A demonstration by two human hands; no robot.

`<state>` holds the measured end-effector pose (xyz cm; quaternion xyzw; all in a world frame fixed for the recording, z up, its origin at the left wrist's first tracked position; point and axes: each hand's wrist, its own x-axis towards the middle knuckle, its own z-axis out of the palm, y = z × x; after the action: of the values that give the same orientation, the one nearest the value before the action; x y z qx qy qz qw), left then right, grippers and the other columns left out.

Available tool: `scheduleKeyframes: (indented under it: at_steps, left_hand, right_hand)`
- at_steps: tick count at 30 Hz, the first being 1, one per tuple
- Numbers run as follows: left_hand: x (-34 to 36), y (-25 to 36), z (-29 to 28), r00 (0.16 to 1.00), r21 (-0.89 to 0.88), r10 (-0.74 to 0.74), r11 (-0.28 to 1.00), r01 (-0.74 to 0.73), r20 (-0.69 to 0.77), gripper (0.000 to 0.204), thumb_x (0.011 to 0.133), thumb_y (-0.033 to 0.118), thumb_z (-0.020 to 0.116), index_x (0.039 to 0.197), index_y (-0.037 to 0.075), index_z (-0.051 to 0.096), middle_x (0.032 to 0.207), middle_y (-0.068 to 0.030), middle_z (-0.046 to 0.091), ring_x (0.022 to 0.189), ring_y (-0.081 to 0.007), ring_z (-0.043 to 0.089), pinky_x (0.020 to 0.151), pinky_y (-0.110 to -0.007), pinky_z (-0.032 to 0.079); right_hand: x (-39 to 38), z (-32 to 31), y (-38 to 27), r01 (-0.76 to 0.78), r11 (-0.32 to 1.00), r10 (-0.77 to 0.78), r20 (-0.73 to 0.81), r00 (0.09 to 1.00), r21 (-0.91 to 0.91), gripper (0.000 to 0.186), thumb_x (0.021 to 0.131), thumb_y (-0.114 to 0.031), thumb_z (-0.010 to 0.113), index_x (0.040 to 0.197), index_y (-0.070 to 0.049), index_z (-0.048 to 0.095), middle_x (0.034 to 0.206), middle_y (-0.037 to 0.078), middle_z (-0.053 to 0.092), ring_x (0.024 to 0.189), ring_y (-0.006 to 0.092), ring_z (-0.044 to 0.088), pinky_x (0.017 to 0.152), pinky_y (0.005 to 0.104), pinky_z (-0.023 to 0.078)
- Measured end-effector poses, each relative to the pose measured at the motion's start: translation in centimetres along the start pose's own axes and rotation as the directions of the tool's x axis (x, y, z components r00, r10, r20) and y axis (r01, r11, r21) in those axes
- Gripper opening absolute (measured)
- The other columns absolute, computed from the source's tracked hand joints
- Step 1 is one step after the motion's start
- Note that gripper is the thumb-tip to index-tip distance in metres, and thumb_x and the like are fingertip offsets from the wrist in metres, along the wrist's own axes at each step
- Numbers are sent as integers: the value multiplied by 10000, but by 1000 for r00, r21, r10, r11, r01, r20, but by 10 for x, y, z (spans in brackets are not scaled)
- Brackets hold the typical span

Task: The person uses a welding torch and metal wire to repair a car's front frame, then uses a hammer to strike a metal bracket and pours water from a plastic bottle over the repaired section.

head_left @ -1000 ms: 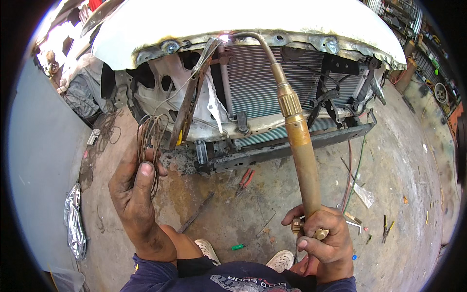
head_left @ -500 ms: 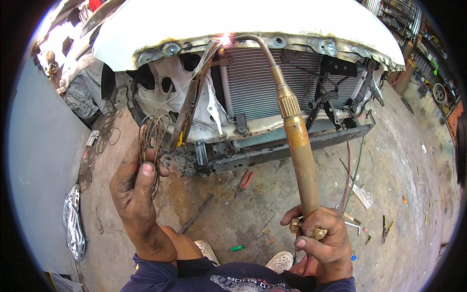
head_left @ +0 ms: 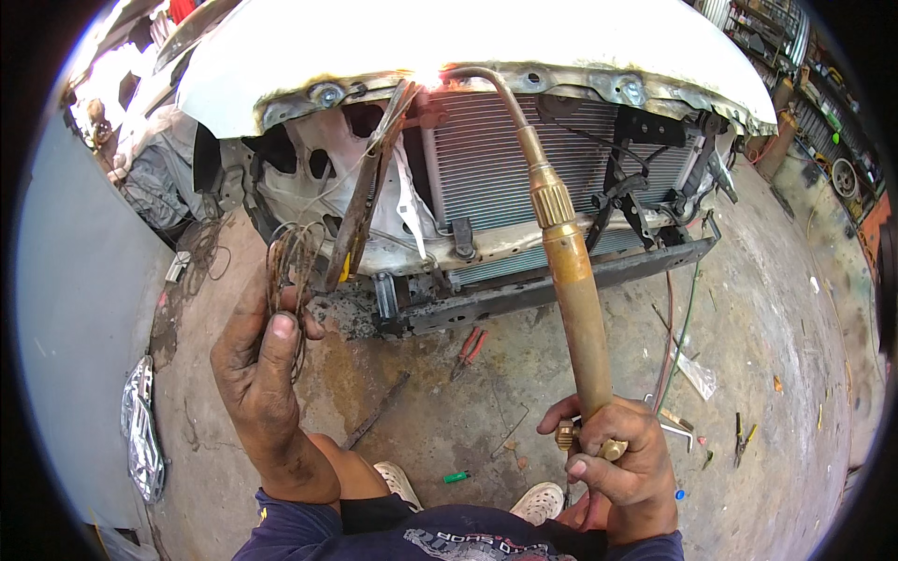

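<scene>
My right hand (head_left: 622, 458) is wrapped round the valve end of a brass welding torch (head_left: 578, 318). Its bent tip points left at the front edge of a white car hood (head_left: 468, 28), where a bright glow (head_left: 430, 79) covers the metal. On the left, a coil of thin rusty wire (head_left: 297, 257) is pinched between the thumb and fingers of my left hand (head_left: 267, 374). One strand of it runs up toward the glow. Beside that strand a long rusty tool (head_left: 360, 210) with a yellow patch slants down from the hood edge; glare hides how it is attached.
Behind the torch are the car's radiator (head_left: 524, 159) and a black lower bar (head_left: 552, 285). Red-handled pliers (head_left: 470, 352), a metal bar (head_left: 376, 409) and a green lighter (head_left: 456, 477) lie on the concrete floor. Hoses (head_left: 675, 346) trail at right; a headlight (head_left: 143, 428) lies at left.
The torch tip has shifted slightly left along the hood edge. The glow there has grown wider and brighter. My left hand and the wire coil have barely moved.
</scene>
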<state>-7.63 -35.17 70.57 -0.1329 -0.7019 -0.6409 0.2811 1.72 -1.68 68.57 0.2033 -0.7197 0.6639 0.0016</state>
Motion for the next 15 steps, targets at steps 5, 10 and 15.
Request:
scheduleKeyframes:
  at_steps: [5, 10, 15]
  left_hand:
    - [0, 1, 1, 1000, 6, -5, 1000, 5, 1, 476, 1004, 146, 605, 1428, -70, 586, 1081, -198, 730, 834, -192, 647, 781, -348, 532]
    - [1, -1, -2, 1000, 20, 11, 1000, -11, 17, 466, 1012, 143, 594, 1422, -78, 586, 1083, -196, 730, 838, -192, 645, 788, -344, 528]
    - [2, -1, 0, 999, 6, 18, 1000, -19, 34, 459, 1016, 139, 587, 1415, -87, 587, 1082, -194, 727, 846, -188, 643, 789, -341, 525]
  right_hand:
    - [0, 0, 0, 11, 1000, -11, -3, 1000, -2, 204, 803, -70, 804, 826, -67, 601, 874, 144, 664, 1009, 330, 748, 735, 380, 548]
    - [0, 2, 0, 4, 1000, -4, -15, 1000, 8, 205, 803, -79, 804, 825, -67, 600, 872, 145, 665, 1003, 330, 749, 740, 381, 551]
    - [2, 9, -1, -21, 1000, 23, -114, 993, 15, 278, 740, -195, 832, 752, -71, 583, 799, 219, 672, 906, 362, 748, 630, 342, 524]
